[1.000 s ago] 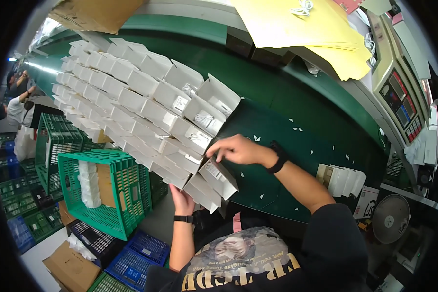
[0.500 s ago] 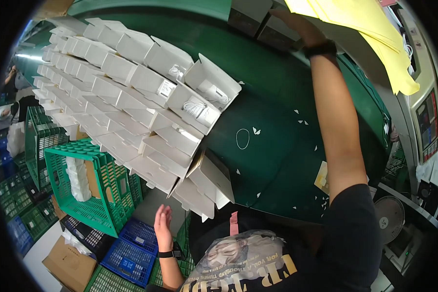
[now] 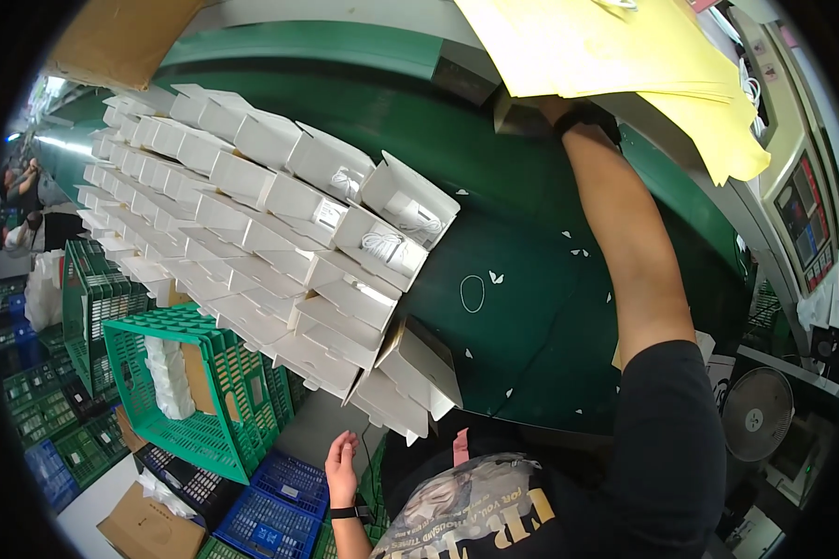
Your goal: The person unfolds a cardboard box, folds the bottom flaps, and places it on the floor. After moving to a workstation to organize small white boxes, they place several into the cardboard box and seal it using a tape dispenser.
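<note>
Head view: left hand (image 3: 341, 471) hangs empty, loosely open near white boxes (image 3: 408, 368) — right hand (image 3: 556, 111) half-hidden by yellow sheets (image 3: 606, 56), can't tell grip.

right hand (image 3: 555, 109): white boxes (image 3: 284, 194) → yellow sheets' (image 3: 615, 51) edge | left hand (image 3: 341, 469): lowered off boxes

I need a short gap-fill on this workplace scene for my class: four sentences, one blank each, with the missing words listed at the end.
1. The open boxes crowded on the green surface are coloured ____.
2. The right hand is partly hidden by the ____ sheets.
3. The left hand holds ____.
4. Of left and right, the fan is nearer the picture's ____ edge.

Missing words: white; yellow; nothing; right.
</note>
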A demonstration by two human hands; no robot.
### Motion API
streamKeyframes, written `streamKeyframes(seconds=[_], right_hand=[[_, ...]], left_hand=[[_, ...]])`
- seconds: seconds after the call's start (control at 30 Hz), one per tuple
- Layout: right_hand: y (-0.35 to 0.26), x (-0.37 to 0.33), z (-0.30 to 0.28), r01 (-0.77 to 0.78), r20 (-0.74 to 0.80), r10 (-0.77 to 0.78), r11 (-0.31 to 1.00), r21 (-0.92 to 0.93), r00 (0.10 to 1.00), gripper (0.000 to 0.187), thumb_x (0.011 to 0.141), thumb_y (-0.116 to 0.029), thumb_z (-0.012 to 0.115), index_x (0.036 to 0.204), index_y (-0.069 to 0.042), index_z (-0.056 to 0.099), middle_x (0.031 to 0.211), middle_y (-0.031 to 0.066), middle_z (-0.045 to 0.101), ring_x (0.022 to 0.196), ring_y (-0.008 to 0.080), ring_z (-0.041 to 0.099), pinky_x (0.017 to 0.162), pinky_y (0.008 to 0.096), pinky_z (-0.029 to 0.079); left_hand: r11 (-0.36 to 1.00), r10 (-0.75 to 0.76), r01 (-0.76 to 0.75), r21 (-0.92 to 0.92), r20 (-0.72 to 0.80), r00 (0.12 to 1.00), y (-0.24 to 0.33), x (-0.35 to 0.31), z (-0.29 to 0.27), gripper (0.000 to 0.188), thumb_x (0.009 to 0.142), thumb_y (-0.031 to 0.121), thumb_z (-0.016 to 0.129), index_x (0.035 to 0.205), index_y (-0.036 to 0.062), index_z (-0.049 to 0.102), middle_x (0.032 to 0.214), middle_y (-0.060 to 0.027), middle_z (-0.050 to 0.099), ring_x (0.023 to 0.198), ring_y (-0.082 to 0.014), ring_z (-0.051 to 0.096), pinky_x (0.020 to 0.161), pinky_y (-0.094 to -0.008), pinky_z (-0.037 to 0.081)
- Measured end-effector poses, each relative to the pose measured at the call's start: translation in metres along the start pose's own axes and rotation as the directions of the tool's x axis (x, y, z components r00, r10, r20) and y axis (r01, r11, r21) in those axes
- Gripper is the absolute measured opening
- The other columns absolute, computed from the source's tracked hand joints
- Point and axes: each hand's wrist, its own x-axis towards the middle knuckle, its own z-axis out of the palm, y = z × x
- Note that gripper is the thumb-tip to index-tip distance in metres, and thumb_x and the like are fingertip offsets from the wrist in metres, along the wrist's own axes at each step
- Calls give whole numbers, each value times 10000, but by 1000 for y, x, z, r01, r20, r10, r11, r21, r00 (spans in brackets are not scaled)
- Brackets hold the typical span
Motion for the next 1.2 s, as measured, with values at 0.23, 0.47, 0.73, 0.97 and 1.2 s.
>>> streamKeyframes(seconds=[0.23,0.47,0.73,0.97,1.2], right_hand=[[-37,-30,-194,274,-168,-264,961,39,950,301,870,-355,690,764,-79,633,725,94,612,653,269,600,613,394,484],[-102,-163,-307,388,-77,-383,871,301,920,452,731,-260,828,565,-140,425,529,19,360,460,187,407,430,339,290],[-150,-281,-367,333,74,-391,855,398,917,381,775,-353,755,627,-143,474,595,-11,388,538,150,457,501,288,337],[-133,-298,-423,90,157,-137,958,274,978,277,785,-321,758,897,-127,596,824,52,541,742,208,576,657,321,446],[-178,-332,-434,-636,88,634,772,-11,768,771,805,-172,726,1457,-60,330,1310,240,516,1093,412,571,927,448,468]], left_hand=[[968,205,-200,152,-21,979,79,-29,-31,296,1031,175,469,1230,-8,591,1171,-119,664,1049,-201,633,934,-315,473],[339,639,-791,510,492,591,269,-101,17,181,821,69,661,997,27,665,910,-122,677,890,-296,649,841,-375,520],[-399,580,-808,433,802,143,240,-54,246,401,804,188,684,1176,58,611,1130,-133,618,1054,-291,610,892,-426,511],[-334,317,-816,471,872,373,198,-17,277,362,790,119,614,1138,28,576,739,-150,684,705,-310,694,654,-426,554],[129,533,-868,479,705,468,208,-33,297,600,846,114,580,1390,1,354,739,-247,649,647,-438,640,622,-519,539]])
